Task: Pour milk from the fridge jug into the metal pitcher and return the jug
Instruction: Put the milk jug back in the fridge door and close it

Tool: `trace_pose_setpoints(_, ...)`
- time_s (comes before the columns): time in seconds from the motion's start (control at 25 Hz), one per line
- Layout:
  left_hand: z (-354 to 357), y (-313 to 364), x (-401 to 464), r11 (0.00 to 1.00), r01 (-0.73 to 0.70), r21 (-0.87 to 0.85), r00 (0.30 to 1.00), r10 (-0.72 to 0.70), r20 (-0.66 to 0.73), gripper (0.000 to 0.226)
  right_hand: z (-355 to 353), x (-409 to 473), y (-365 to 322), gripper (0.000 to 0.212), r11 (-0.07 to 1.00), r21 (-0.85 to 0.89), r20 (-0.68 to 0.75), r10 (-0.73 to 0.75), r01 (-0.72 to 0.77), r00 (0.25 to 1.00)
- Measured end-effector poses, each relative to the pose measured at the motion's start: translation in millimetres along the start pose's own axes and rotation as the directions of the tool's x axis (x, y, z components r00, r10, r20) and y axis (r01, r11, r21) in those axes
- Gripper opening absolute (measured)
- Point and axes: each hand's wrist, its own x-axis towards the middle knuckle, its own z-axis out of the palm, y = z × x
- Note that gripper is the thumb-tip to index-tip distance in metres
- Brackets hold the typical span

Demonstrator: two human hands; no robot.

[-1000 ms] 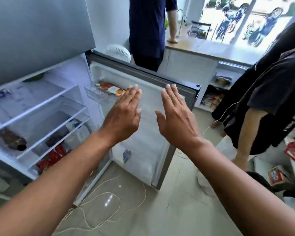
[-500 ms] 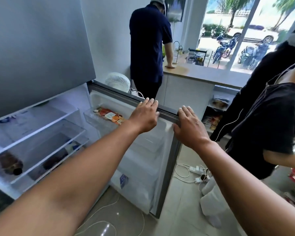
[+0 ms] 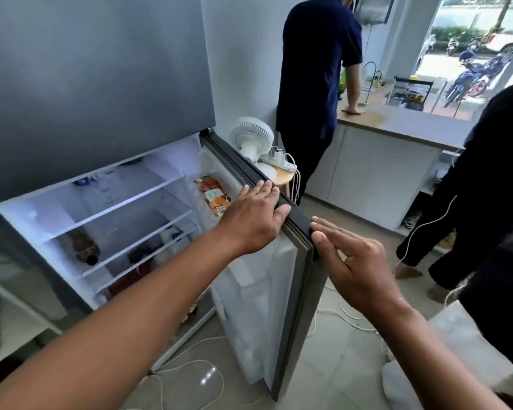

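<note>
The fridge's lower door [image 3: 279, 306] stands partly open, its edge turned toward me. My left hand [image 3: 249, 220] rests on the door's top edge with fingers curled over it and the thumb on the inner side. My right hand [image 3: 359, 267] is flat with fingers straight, its fingertips at the door's outer top corner. Inside, a white container with a blue label [image 3: 172, 235], maybe the milk jug, stands on a lower shelf, partly hidden by the shelf rails. No metal pitcher is in view.
A dark bottle [image 3: 83, 247] lies on a middle shelf and an orange packet [image 3: 215, 196] sits in the door rack. A white fan [image 3: 251, 137] stands behind the door. One person [image 3: 314, 69] stands at the counter [image 3: 397, 119], another [image 3: 486, 187] at right. Cables [image 3: 190, 365] cross the floor.
Both hands moved from open air up to the door's top edge. The left hand now curls over it, and the door looks swung further toward the fridge.
</note>
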Motion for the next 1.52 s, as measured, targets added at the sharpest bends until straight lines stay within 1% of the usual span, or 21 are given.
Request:
trace_pose_setpoints(0.04, -4.7, -7.9, -10.4, 1.000, 0.022, -0.017, 1.000, -0.022, 0.007, 0.064, 6.4, -2.6, -1.5, 0.031, 0.994, 0.111, 0.015, -0.012, 0.010, 1.000)
trace_pose_setpoints(0.12, -12.8, -26.0, -32.3, 0.996, 0.063, -0.055, 0.998, -0.062, 0.026, 0.064, 27.1, -6.5, -7.1, 0.030, 0.965, 0.253, 0.032, -0.081, 0.070, 0.996)
trace_pose_setpoints(0.24, -28.5, -49.0, -62.0, 0.987, 0.118, -0.105, 0.992, -0.114, 0.046, 0.062, 59.0, -2.7, -21.1, 0.031, 0.915, 0.388, 0.115, -0.166, 0.109, 0.979)
trace_pose_setpoints(0.32, -42.1, -60.6, -83.3, 0.983, 0.156, -0.093, 0.987, -0.153, 0.043, 0.062, 79.7, 7.2, -32.7, 0.029, 0.895, 0.426, 0.191, -0.229, 0.129, 0.955)
trace_pose_setpoints(0.4, -56.3, -73.1, -108.3, 0.977, 0.195, -0.091, 0.981, -0.192, 0.035, 0.062, 106.0, 20.2, -46.4, 0.026, 0.894, 0.396, 0.241, -0.321, 0.209, 0.916)
trace_pose_setpoints(0.52, -73.7, -96.4, -146.1, 0.958, 0.264, -0.111, 0.964, -0.263, 0.028, 0.059, 147.4, 36.8, -67.0, 0.027, 0.889, 0.303, 0.278, -0.426, 0.342, 0.861)
trace_pose_setpoints(0.64, -81.7, -125.7, -179.8, 0.926, 0.339, -0.164, 0.939, -0.345, -0.009, 0.053, 187.3, 53.9, -83.6, 0.028, 0.859, 0.249, 0.232, -0.501, 0.447, 0.834)
trace_pose_setpoints(0.76, -86.7, -155.5, -209.7, 0.877, 0.429, -0.217, 0.885, -0.456, -0.093, 0.047, 228.4, 66.4, -104.6, 0.030, 0.824, 0.254, 0.204, -0.558, 0.507, 0.804)
trace_pose_setpoints(0.84, -89.1, -173.6, -223.1, 0.855, 0.476, -0.206, 0.846, -0.509, -0.158, 0.047, 254.0, 70.1, -121.8, 0.032, 0.818, 0.246, 0.204, -0.568, 0.520, 0.797)
trace_pose_setpoints(0.88, -89.3, -182.8, -228.3, 0.851, 0.496, -0.173, 0.832, -0.523, -0.186, 0.050, 266.2, 71.2, -132.3, 0.034, 0.821, 0.233, 0.197, -0.564, 0.521, 0.802)
trace_pose_setpoints(1.0, -81.1, -205.8, -236.3, 0.834, 0.552, 0.005, 0.804, -0.531, -0.268, 0.057, 297.4, 75.6, -158.8, 0.032, 0.828, 0.185, 0.156, -0.557, 0.530, 0.816)
trace_pose_setpoints(1.12, -68.6, -226.0, -240.7, 0.788, 0.602, 0.128, 0.768, -0.526, -0.365, 0.061, 324.7, 81.9, -177.7, 0.031, 0.830, 0.146, 0.150, -0.556, 0.538, 0.818)
trace_pose_setpoints(1.24, -54.0, -239.4, -239.2, 0.791, 0.595, 0.143, 0.752, -0.485, -0.446, 0.062, 347.2, 89.8, -191.5, 0.032, 0.837, 0.137, 0.139, -0.546, 0.530, 0.826)
trace_pose_setpoints(1.32, -43.2, -242.8, -236.1, 0.815, 0.562, 0.143, 0.772, -0.454, -0.446, 0.064, 359.6, 92.8, -198.9, 0.034, 0.839, 0.125, 0.141, -0.544, 0.530, 0.827)
trace_pose_setpoints(1.4, -34.9, -247.0, -232.7, 0.818, 0.559, 0.140, 0.786, -0.468, -0.405, 0.070, 369.5, 96.0, -204.7, 0.036, 0.844, 0.119, 0.155, -0.535, 0.522, 0.830)
trace_pose_setpoints(1.52, -34.3, -260.0, -226.7, 0.792, 0.602, 0.106, 0.759, -0.525, -0.386, 0.076, 379.7, 101.7, -210.3, 0.041, 0.842, 0.125, 0.194, -0.539, 0.524, 0.820)
